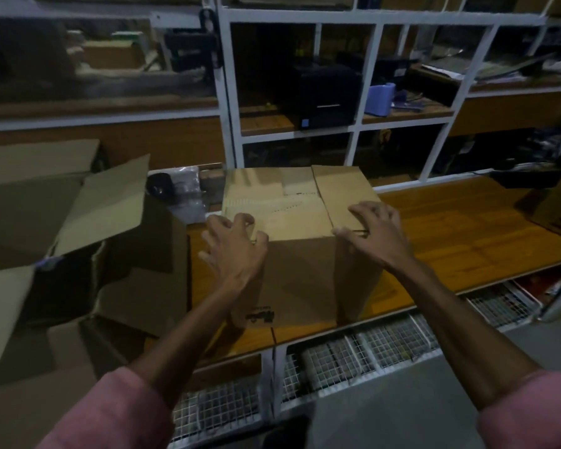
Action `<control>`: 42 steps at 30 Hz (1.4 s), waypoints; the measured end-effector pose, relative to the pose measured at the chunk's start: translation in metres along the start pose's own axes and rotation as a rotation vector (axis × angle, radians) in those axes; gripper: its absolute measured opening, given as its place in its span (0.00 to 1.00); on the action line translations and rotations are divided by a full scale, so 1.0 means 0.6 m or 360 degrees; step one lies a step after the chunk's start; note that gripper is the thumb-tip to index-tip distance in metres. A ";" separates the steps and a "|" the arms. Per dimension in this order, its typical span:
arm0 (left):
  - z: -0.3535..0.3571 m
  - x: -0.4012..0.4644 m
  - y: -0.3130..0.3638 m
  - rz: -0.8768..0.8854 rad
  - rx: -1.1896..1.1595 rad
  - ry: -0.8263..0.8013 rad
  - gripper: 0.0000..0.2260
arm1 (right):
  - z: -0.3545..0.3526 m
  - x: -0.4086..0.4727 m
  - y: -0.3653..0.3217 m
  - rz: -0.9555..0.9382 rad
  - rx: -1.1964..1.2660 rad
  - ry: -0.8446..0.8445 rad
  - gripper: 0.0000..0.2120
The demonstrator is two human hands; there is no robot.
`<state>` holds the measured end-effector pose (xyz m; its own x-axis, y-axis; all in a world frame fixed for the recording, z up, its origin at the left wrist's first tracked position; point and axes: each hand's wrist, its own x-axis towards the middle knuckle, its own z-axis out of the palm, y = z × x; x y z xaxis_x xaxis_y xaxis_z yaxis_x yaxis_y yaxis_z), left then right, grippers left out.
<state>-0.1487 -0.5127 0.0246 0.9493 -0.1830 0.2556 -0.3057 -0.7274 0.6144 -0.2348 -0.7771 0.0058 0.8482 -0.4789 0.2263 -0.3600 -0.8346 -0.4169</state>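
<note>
A: What is going on with the cardboard box (300, 273)?

B: It is standing upright on the wooden workbench (467, 228), close to the near edge. The top flaps are lying folded down, with the right flap overlapping the middle. I am not seeing any tape across the seam, so I am judging the folding done and the sealing left to do.

A: And where are the hands sitting?

B: Both are on the top, at the near corners. The left hand (234, 244) is curling over the near left corner, with its fingers bent onto the top flap and its thumb at the front edge. It is clasping that corner. The right hand (374, 231) is lying spread on the right flap with its thumb along the near edge, pressing rather than gripping.

A: So the box is lying between the two hands?

B: Yes, its front face is showing between the forearms, and the hands are touching only its top edge and flaps.

A: What is lying around it?

B: Open cartons (78, 202) are crowding the left side, flaps up, just beside the box. A white shelf frame (366, 19) is rising behind the bench, with a black printer (321, 92) sitting in one bay. Wire mesh baskets (370, 348) are showing under the bench. I am not spotting a tape roll anywhere, though the light is dim.
</note>
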 end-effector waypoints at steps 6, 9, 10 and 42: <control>-0.031 -0.011 -0.031 0.0162 0.0363 0.0013 0.14 | 0.013 -0.016 -0.041 -0.0095 -0.0125 -0.0022 0.32; -0.027 0.005 -0.012 0.0456 0.0509 0.0028 0.11 | 0.017 -0.037 -0.076 -0.0107 -0.0278 0.0146 0.23; -0.021 0.014 0.001 0.0576 0.0489 -0.0004 0.10 | 0.019 -0.049 -0.090 -0.0206 -0.0331 0.0301 0.18; 0.078 0.112 0.029 0.0776 0.0643 -0.0361 0.27 | -0.006 0.043 0.031 0.0310 0.0614 -0.0001 0.16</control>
<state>-0.0869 -0.5686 0.0179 0.7150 -0.6556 0.2430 -0.6937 -0.7085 0.1297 -0.2209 -0.8058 0.0069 0.7792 -0.6170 0.1102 -0.3417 -0.5656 -0.7505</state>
